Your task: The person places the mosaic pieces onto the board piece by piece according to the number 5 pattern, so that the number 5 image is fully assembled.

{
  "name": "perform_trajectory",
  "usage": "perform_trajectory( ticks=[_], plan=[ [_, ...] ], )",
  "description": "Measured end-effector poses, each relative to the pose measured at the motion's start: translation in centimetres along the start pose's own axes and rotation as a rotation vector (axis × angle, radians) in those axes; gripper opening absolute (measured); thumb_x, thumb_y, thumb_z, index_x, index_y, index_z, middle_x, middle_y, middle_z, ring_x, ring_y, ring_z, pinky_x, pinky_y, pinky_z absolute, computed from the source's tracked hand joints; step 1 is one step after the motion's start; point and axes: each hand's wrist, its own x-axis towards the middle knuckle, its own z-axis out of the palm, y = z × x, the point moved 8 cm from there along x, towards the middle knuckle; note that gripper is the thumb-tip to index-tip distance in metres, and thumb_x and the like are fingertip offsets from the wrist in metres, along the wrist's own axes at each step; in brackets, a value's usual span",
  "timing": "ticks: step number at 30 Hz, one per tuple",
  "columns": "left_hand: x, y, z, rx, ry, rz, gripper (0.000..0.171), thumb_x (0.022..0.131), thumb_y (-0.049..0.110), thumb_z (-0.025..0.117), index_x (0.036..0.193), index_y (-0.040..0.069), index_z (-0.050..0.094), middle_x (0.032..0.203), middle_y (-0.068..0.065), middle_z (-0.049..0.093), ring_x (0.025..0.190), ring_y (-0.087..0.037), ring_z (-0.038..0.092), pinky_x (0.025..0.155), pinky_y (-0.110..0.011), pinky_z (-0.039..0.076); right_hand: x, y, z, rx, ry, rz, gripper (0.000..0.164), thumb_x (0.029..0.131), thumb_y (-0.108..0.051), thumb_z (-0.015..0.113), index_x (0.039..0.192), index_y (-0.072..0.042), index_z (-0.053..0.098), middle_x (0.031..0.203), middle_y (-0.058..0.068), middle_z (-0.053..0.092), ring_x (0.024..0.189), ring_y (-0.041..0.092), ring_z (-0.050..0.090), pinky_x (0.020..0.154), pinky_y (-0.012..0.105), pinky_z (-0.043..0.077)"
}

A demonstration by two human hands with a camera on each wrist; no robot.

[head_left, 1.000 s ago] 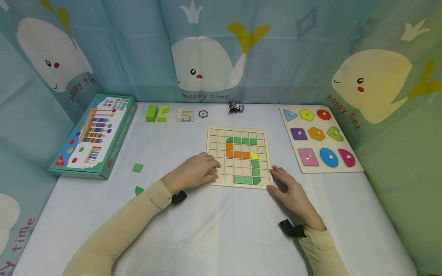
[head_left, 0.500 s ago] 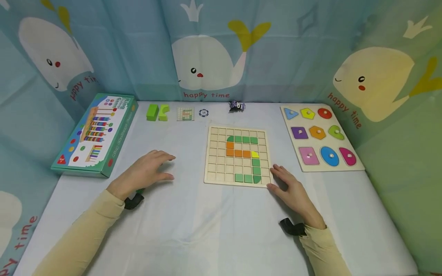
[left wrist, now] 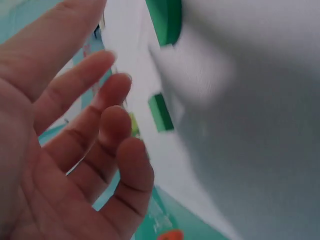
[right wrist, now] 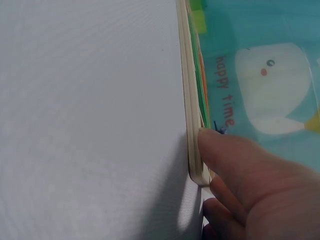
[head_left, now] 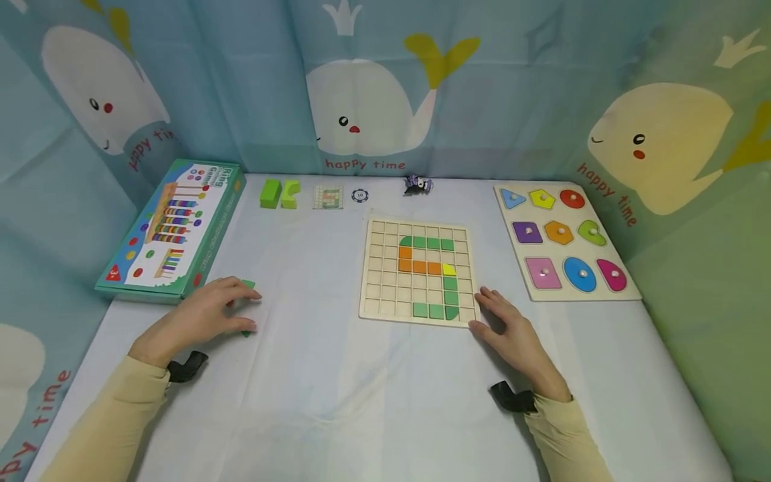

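In the head view, my left hand (head_left: 201, 314) hovers over the table's left side, thumb and fingers apart and gripping nothing. Close by its fingertips lie two green wooden pieces, partly covered by the hand there: a square tile (left wrist: 161, 112) and a larger piece with a curved side (left wrist: 167, 20). My right hand (head_left: 515, 338) rests at the lower right corner of a wooden grid board (head_left: 381, 292), fingers relaxed; its thumb (right wrist: 225, 150) touches the board's edge. Set in the board are green tiles (head_left: 450, 290), orange tiles (head_left: 419, 267) and one yellow tile (head_left: 448, 269).
A green game box (head_left: 175, 227) stands at the left. Along the back are two light green blocks (head_left: 270, 193), a small pattern card (head_left: 328, 197), a round chip (head_left: 359, 195) and a small dark figure (head_left: 417, 185). A knobbed shape puzzle (head_left: 566, 251) lies at the right.
My left hand has left the board's left edge and moved left across the table to the loose green pieces. The right hand has stayed by the board.
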Motion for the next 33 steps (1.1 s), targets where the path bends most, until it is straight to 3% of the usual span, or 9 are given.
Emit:
perform_trajectory(
  ticks=[7, 20, 24, 27, 33],
  plan=[
    [-1.0, -0.6, 0.3, -0.055, -0.085, -0.016, 0.033, 0.078, 0.024, 0.084, 0.108, 0.016, 0.072, 0.103, 0.007, 0.060, 0.088, -0.014, 0.054, 0.079, -0.037, 0.048, 0.0, 0.1, 0.1, 0.004, 0.001, 0.001, 0.067, 0.092, -0.035, 0.070, 0.144, -0.001, 0.046, 0.154, 0.014, 0.033, 0.143, 0.034, 0.021, 0.110, 0.056, 0.022],
    [-0.5, -1.1, 0.8, -0.051, -0.039, 0.018, 0.017, 0.078, 0.023, 0.084, 0.088, 0.023, 0.070, 0.090, 0.010, 0.054, 0.079, -0.010, 0.051, 0.071, -0.029, 0.046, 0.1, 0.2, 0.1, 0.002, 0.003, 0.003, 0.067, 0.092, -0.035, 0.070, 0.144, 0.000, 0.046, 0.154, 0.013, 0.034, 0.143, 0.033, 0.022, 0.111, 0.055, 0.022],
    [-0.4, -0.9, 1.1, -0.026, -0.025, -0.001, 0.019, 0.079, 0.022, 0.083, 0.092, 0.019, 0.070, 0.094, 0.009, 0.056, 0.084, -0.011, 0.053, 0.076, -0.032, 0.048, 0.0, 0.1, 0.1, 0.004, 0.000, 0.004, 0.067, 0.092, -0.034, 0.070, 0.144, -0.001, 0.046, 0.154, 0.013, 0.033, 0.143, 0.033, 0.021, 0.111, 0.055, 0.022],
    [-0.4, -0.5, 1.3, -0.016, -0.021, -0.014, 0.030, 0.078, 0.025, 0.084, 0.102, 0.013, 0.070, 0.098, 0.007, 0.058, 0.087, -0.013, 0.054, 0.079, -0.036, 0.049, 0.0, 0.0, 0.0, 0.005, 0.000, 0.009, 0.066, 0.092, -0.034, 0.070, 0.144, -0.001, 0.046, 0.154, 0.013, 0.033, 0.144, 0.033, 0.021, 0.111, 0.055, 0.021],
    [0.0, 0.8, 2.0, 0.045, 0.007, 0.004, 0.037, 0.078, 0.038, 0.083, 0.103, 0.013, 0.070, 0.098, 0.006, 0.061, 0.089, -0.014, 0.056, 0.080, -0.038, 0.049, 0.0, 0.1, 0.0, 0.003, -0.001, 0.020, 0.066, 0.092, -0.034, 0.070, 0.145, -0.001, 0.045, 0.154, 0.013, 0.033, 0.144, 0.033, 0.020, 0.111, 0.055, 0.021]
  ],
)
